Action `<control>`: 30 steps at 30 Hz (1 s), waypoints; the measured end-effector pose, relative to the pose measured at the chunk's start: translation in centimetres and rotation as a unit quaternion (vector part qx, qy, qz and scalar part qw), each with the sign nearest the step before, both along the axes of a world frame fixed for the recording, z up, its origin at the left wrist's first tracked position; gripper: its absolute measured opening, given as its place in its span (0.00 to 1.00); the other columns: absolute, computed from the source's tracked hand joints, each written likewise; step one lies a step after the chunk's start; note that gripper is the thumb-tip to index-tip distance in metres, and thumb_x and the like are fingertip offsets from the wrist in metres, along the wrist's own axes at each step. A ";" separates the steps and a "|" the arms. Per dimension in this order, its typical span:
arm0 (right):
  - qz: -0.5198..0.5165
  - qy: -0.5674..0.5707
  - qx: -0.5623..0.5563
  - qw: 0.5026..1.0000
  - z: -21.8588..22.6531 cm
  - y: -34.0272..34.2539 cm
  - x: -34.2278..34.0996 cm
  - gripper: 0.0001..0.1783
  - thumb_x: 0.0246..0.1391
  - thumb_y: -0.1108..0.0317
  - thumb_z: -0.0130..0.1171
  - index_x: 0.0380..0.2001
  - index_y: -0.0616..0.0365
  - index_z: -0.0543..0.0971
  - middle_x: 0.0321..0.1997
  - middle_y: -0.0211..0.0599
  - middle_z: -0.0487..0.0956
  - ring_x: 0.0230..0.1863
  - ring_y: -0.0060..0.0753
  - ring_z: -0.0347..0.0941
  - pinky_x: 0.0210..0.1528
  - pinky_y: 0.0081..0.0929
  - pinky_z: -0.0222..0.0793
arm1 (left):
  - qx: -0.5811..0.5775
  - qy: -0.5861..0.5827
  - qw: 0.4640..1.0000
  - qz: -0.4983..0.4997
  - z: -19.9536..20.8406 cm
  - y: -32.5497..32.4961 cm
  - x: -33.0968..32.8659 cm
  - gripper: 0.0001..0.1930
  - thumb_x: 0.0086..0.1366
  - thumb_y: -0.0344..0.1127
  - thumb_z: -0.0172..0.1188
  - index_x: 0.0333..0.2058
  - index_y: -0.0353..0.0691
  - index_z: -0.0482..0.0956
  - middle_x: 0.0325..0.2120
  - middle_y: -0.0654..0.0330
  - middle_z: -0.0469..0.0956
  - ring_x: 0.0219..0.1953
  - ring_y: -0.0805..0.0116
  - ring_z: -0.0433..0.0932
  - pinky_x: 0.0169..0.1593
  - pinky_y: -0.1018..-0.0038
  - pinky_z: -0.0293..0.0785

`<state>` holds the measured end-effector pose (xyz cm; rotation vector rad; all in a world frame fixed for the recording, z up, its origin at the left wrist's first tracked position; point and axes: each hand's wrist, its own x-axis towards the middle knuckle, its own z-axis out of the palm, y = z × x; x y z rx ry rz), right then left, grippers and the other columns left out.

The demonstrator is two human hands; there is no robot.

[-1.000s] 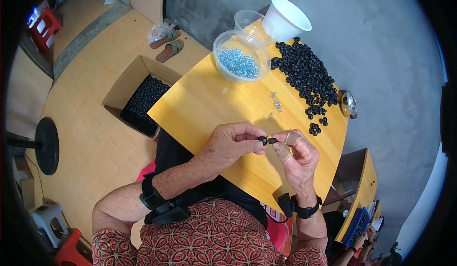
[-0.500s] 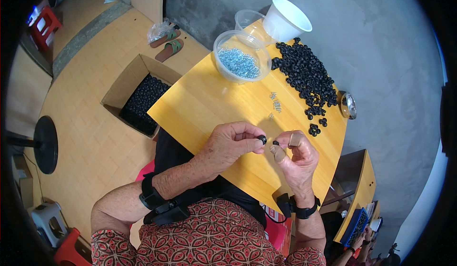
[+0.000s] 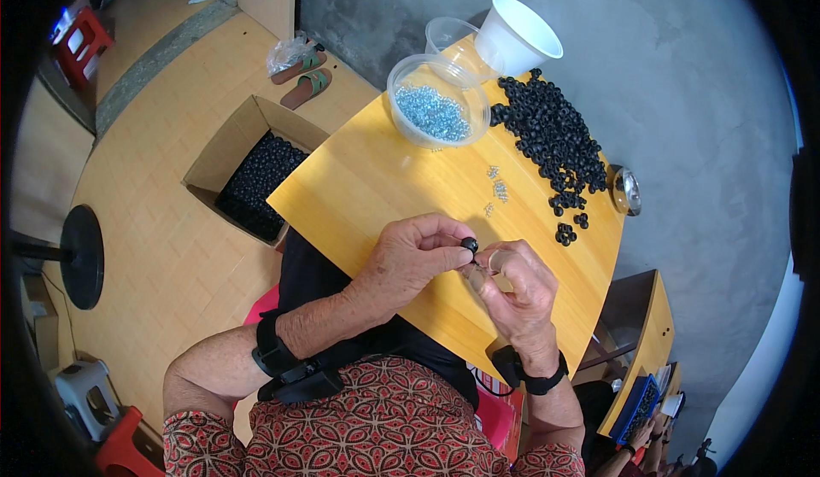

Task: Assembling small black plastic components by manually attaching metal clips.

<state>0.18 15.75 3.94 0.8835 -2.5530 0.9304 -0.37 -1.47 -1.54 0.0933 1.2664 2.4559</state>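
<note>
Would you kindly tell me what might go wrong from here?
The small black part pinched in the left hand might slip out. The loose silvery pieces on the table, beyond the right hand, could be scattered. Heaped black pieces lie along the table's edge, so some might fall.

no legible text, no readable labels, brands, numbers or signs on anything
</note>
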 end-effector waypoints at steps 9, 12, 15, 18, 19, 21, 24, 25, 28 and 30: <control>-0.063 -0.165 -0.169 0.970 -1.2 0.3 0.8 0.08 0.45 0.80 0.67 0.31 0.64 0.80 0.30 0.36 0.79 0.32 0.27 0.75 0.35 0.24 0.71 | 0.005 0.004 1.000 0.020 0.2 -0.1 0.0 0.10 0.62 0.25 0.62 0.43 0.33 0.78 0.37 0.61 0.80 0.41 0.75 0.78 0.47 0.80 0.76; -0.076 -0.179 -0.197 0.961 -1.1 0.3 1.0 0.08 0.45 0.81 0.67 0.31 0.64 0.80 0.30 0.37 0.79 0.32 0.26 0.75 0.36 0.22 0.69 | 0.022 -0.003 1.000 0.015 0.5 -0.1 0.1 0.10 0.62 0.26 0.61 0.42 0.32 0.78 0.35 0.63 0.79 0.39 0.78 0.77 0.46 0.80 0.75; -0.080 -0.157 -0.181 0.967 -0.5 0.5 0.9 0.08 0.45 0.82 0.66 0.31 0.64 0.80 0.31 0.36 0.79 0.32 0.25 0.75 0.36 0.21 0.69 | 0.033 -0.010 0.999 0.003 0.5 -0.1 0.1 0.10 0.62 0.26 0.62 0.41 0.32 0.78 0.34 0.63 0.79 0.39 0.78 0.77 0.46 0.80 0.74; -0.089 -0.141 -0.163 0.972 0.5 1.0 0.3 0.07 0.46 0.81 0.65 0.31 0.65 0.80 0.31 0.38 0.80 0.33 0.28 0.76 0.37 0.22 0.70 | -0.012 -0.009 1.000 0.001 0.3 -0.1 0.1 0.11 0.60 0.26 0.64 0.42 0.32 0.79 0.36 0.60 0.81 0.41 0.76 0.78 0.47 0.79 0.75; -0.066 -0.125 -0.133 0.981 0.8 1.2 0.0 0.07 0.46 0.81 0.64 0.31 0.65 0.80 0.32 0.40 0.80 0.33 0.31 0.77 0.37 0.23 0.71 | -0.028 0.000 1.000 -0.009 0.5 -0.2 0.1 0.11 0.60 0.26 0.64 0.42 0.32 0.79 0.36 0.60 0.81 0.40 0.76 0.78 0.47 0.80 0.75; -0.044 -0.109 -0.104 0.988 1.4 1.3 -0.2 0.07 0.47 0.81 0.63 0.32 0.66 0.80 0.32 0.42 0.80 0.34 0.33 0.77 0.37 0.24 0.72 | -0.044 0.009 0.999 -0.019 0.6 -0.1 0.1 0.11 0.60 0.26 0.65 0.42 0.32 0.79 0.36 0.61 0.81 0.40 0.77 0.78 0.47 0.80 0.75; -0.032 -0.105 -0.054 0.992 2.1 1.2 -0.3 0.06 0.47 0.81 0.62 0.32 0.66 0.80 0.33 0.44 0.80 0.35 0.37 0.78 0.38 0.26 0.73 | -0.035 0.005 0.999 -0.025 0.4 -0.1 0.1 0.12 0.60 0.27 0.65 0.43 0.32 0.79 0.36 0.61 0.81 0.40 0.77 0.78 0.47 0.80 0.74; -0.024 -0.100 -0.048 0.993 2.2 1.3 -0.4 0.07 0.47 0.81 0.62 0.32 0.67 0.80 0.33 0.44 0.80 0.35 0.38 0.79 0.38 0.27 0.73 | -0.039 0.011 0.999 -0.024 0.4 -0.1 0.0 0.12 0.60 0.27 0.65 0.43 0.32 0.79 0.36 0.62 0.81 0.40 0.77 0.78 0.47 0.81 0.74; -0.010 -0.092 -0.029 0.995 2.2 1.2 -0.4 0.07 0.46 0.81 0.62 0.32 0.67 0.80 0.33 0.44 0.80 0.35 0.39 0.79 0.38 0.28 0.74 | -0.040 0.019 0.999 -0.025 0.1 -0.1 0.0 0.12 0.60 0.27 0.65 0.43 0.33 0.80 0.36 0.62 0.81 0.40 0.78 0.78 0.47 0.81 0.74; -0.005 -0.088 -0.015 0.996 2.2 1.1 -0.4 0.07 0.46 0.82 0.61 0.32 0.67 0.79 0.33 0.44 0.80 0.36 0.39 0.79 0.38 0.29 0.74 | -0.037 0.021 0.999 -0.026 0.1 -0.1 0.0 0.12 0.60 0.27 0.64 0.44 0.33 0.80 0.36 0.63 0.81 0.40 0.78 0.77 0.47 0.81 0.74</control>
